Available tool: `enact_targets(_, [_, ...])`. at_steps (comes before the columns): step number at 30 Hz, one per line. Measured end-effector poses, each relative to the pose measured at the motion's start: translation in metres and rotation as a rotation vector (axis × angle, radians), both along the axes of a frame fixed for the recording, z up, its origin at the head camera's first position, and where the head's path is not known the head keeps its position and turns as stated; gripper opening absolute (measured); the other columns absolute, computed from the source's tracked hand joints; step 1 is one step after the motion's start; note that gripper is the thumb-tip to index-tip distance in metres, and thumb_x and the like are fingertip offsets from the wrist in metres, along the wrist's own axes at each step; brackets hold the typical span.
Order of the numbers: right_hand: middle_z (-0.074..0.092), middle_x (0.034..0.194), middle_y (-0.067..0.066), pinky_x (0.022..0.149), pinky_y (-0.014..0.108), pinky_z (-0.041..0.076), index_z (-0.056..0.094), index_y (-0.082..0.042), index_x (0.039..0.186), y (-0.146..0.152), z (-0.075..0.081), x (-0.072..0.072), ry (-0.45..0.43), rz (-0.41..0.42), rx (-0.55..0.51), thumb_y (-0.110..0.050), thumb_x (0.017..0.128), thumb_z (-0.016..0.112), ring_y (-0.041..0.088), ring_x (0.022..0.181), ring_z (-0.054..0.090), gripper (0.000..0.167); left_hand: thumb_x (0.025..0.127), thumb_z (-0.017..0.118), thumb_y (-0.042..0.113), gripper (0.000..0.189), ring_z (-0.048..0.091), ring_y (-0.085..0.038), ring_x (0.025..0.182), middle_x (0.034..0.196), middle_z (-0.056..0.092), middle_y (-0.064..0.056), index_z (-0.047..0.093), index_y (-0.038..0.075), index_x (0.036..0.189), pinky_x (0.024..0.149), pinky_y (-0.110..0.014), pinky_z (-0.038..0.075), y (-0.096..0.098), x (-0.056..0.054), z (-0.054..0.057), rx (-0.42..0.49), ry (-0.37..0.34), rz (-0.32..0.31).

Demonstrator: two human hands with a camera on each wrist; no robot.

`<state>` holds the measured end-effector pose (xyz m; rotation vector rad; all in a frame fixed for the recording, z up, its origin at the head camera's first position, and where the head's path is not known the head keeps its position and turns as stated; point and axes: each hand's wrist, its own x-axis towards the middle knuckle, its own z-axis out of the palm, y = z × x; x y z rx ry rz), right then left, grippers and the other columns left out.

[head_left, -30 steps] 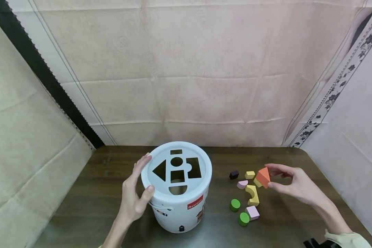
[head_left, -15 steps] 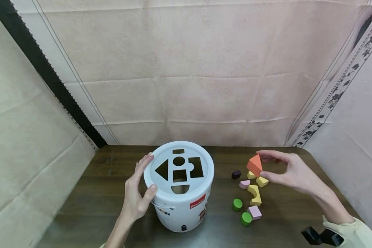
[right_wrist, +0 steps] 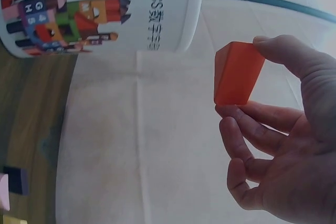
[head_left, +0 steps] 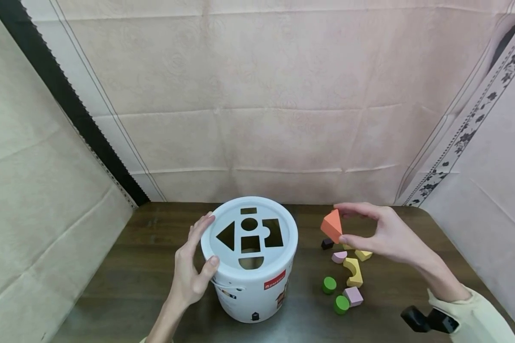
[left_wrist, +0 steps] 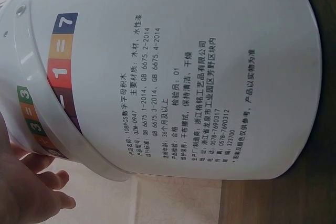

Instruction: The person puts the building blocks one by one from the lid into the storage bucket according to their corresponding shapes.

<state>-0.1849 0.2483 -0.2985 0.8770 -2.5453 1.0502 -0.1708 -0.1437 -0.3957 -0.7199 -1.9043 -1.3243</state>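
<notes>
An orange triangular block [head_left: 332,226] is pinched between the thumb and fingertips of my right hand [head_left: 377,233], raised over the table to the right of the bucket. In the right wrist view the triangular block [right_wrist: 239,73] has the thumb at its upper edge and fingertips below. My left hand [head_left: 189,267] holds the left rim of a white bucket [head_left: 251,300], its thumb and fingers spread along the edge. The pale blue lid [head_left: 231,259] has cut-outs, among them a triangle, a circle and a square. Printed text covers the bucket's side in the left wrist view.
Right of the bucket lie two green cylinders [head_left: 341,305], a lilac block [head_left: 353,296], a yellow arch [head_left: 353,274], a pink half-round block [head_left: 339,257], a black block [head_left: 327,243] and yellow blocks [head_left: 363,255]. Cloth walls [head_left: 283,119] enclose the dark wooden table [head_left: 120,286].
My right hand has carried the orange triangular block up and left, from beside the yellow blocks toward the bucket. My left hand stays at the rim.
</notes>
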Motion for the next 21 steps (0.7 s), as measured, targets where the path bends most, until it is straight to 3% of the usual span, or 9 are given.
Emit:
enact_targets(12, [0.069, 0.117, -0.005, 0.089, 0.025, 0.048, 0.067, -0.012, 0.129, -0.032, 0.008, -0.002, -0.006, 0.100, -0.017, -0.018, 0.077, 0.087, 0.018, 0.108, 0.062, 0.056, 0.084, 0.060, 0.029, 0.064, 0.042, -0.040, 0.137, 0.143, 0.054, -0.017, 0.053, 0.000, 0.142, 0.107, -0.073, 0.014, 0.001, 0.001, 0.000, -0.003, -0.003, 0.001])
enact_targets(21, [0.068, 0.118, -0.005, 0.090, 0.038, 0.050, 0.067, -0.011, 0.129, -0.056, 0.010, -0.006, -0.044, 0.138, -0.021, -0.022, 0.078, 0.087, 0.018, 0.111, 0.061, 0.056, 0.084, 0.060, 0.029, 0.065, 0.041, -0.042, 0.137, 0.144, 0.053, -0.017, 0.053, 0.001, 0.142, 0.108, -0.072, 0.013, 0.000, 0.002, 0.000, -0.005, -0.014, 0.007])
